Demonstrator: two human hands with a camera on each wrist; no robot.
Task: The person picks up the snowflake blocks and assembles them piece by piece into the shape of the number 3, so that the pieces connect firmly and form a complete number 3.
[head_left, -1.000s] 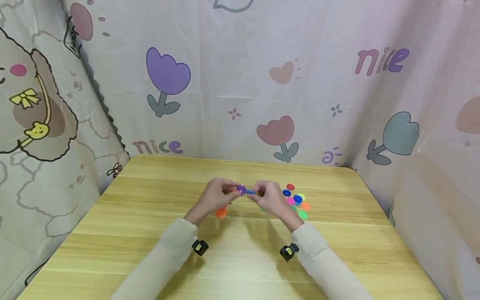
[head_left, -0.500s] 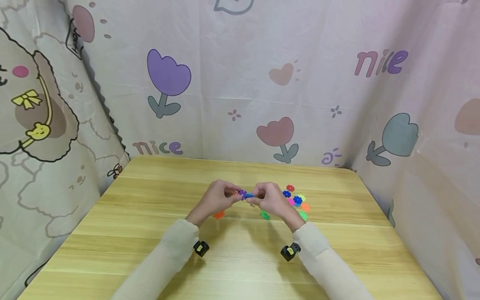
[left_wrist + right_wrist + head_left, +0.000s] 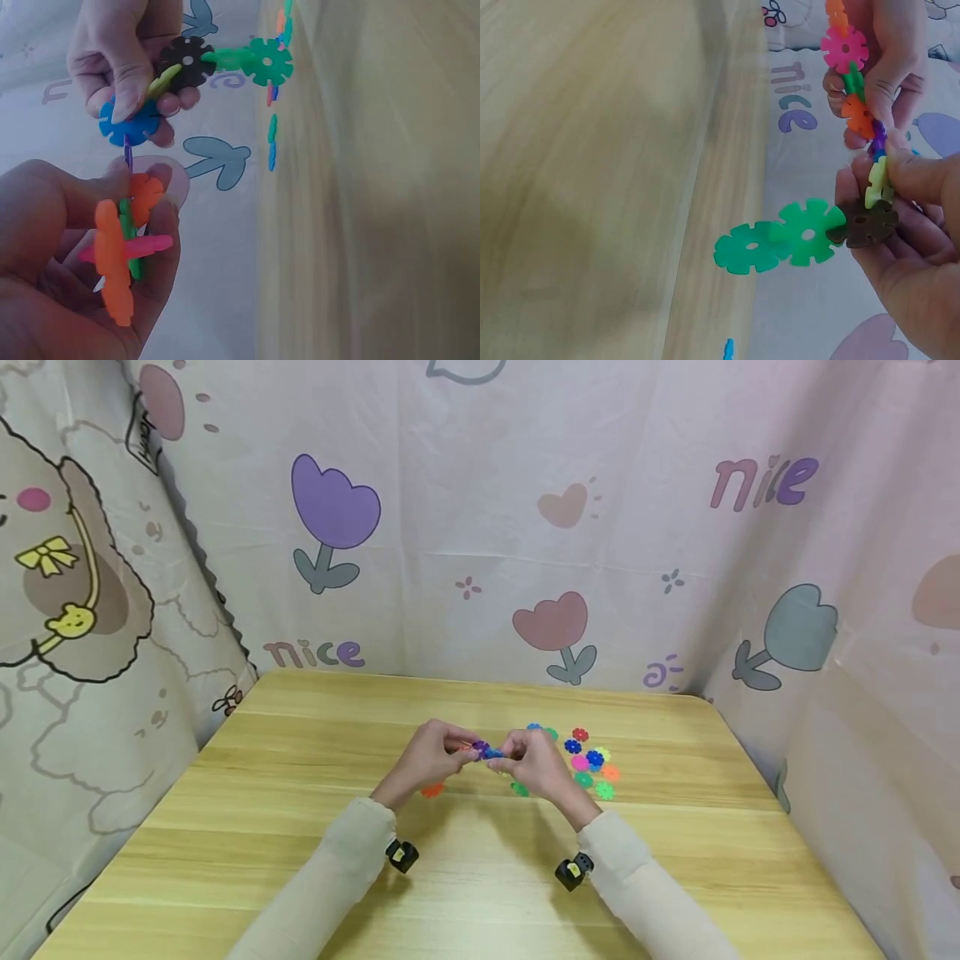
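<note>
Over the table my left hand (image 3: pixel 433 753) pinches a purple snowflake disc (image 3: pixel 481 749). Joined to it are an orange disc (image 3: pixel 857 115), a green disc (image 3: pixel 853 84), a pink disc (image 3: pixel 844 49) and another orange disc (image 3: pixel 113 262). My right hand (image 3: pixel 542 767) pinches a blue snowflake disc (image 3: pixel 129 124), whose edge meets the purple one. From the blue disc run a yellow disc (image 3: pixel 877 182), a dark brown disc (image 3: pixel 864 223) and two green discs (image 3: pixel 808 233), hanging past the right fingers. Fingers partly cover the blue and purple discs.
Several loose snowflake discs lie right of the right hand, among them a red disc (image 3: pixel 581 735), a pink disc (image 3: pixel 581 762), an orange disc (image 3: pixel 611 772) and a light green disc (image 3: pixel 605 790). The wooden table (image 3: pixel 465 893) ends at a printed curtain (image 3: pixel 450 510).
The right hand has shifted slightly left, bringing the blue disc closer against the purple one. Loose blue and green discs behind the right hand have come into sight.
</note>
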